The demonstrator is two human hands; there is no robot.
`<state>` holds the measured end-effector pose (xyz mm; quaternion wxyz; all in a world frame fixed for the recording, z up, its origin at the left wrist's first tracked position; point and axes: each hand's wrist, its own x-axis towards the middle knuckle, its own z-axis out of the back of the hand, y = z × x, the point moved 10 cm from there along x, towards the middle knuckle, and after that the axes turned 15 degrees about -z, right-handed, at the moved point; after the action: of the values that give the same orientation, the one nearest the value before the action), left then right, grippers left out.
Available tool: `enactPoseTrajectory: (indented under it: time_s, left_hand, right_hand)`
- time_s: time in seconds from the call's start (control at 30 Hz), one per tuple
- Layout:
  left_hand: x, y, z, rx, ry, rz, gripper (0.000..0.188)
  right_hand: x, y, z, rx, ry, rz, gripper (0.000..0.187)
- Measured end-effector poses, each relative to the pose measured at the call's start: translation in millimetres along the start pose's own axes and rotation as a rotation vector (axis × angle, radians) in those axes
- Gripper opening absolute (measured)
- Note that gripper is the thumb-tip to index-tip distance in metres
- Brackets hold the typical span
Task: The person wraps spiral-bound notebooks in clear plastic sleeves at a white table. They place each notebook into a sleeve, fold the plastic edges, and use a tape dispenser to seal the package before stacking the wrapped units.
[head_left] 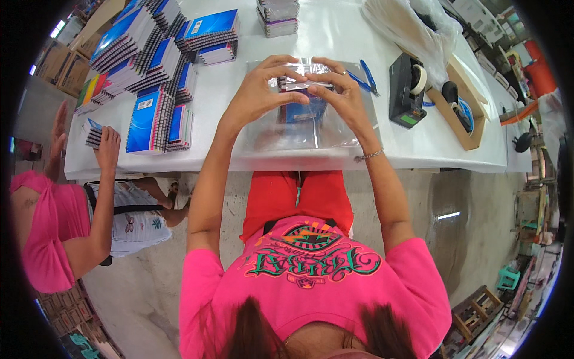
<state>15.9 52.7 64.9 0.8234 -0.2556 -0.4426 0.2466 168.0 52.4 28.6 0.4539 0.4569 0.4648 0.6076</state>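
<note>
In front of me, a small bundle of blue-covered spiral notebooks (304,113) sits on clear plastic sheets (263,139) on the table. My left hand (266,90) curls around the bundle's left side, thumb toward me and fingers over the far edge. From the right, my right hand (342,90) closes on it in the same way, its fingertips near those of my left. Part of the bundle is hidden behind my fingers, and I cannot tell whether plastic covers it. Blue-handled snips (369,79) lie just beyond my right hand.
Stacks of blue spiral notebooks (146,119) fill the table's left side; another stack (278,18) stands farther back. On the right are a black tape dispenser (408,90), a cardboard tray (469,119) and crumpled plastic (412,30). At left, a co-worker's hand (107,146) holds small notebooks.
</note>
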Motion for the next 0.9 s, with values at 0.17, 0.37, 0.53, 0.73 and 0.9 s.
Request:
enactPoseTrajectory:
  time_s: [0.17, 0.37, 0.53, 0.73, 0.9]
  left_hand:
    - [-5, -23, -4, 0.209, -0.059, -0.147, 0.021]
    - [-14, -28, -12, 0.281, -0.136, -0.117, 0.015]
    - [-18, -25, -11, 0.279, -0.161, -0.048, 0.014]
    - [-18, -32, -16, 0.332, -0.191, -0.167, 0.011]
    - [-18, -33, -16, 0.303, -0.188, -0.182, 0.011]
  right_hand:
    - [-23, 19, 4, -0.322, -0.317, 0.222, 0.022]
    - [-42, 14, -4, -0.296, -0.521, 0.235, 0.019]
    - [-87, 15, 98, -0.643, -1.021, 0.188, 0.03]
    - [-124, -75, 273, -0.266, -1.028, -0.375, 0.041]
    - [-106, -81, 272, -0.146, -0.841, -0.479, 0.048]
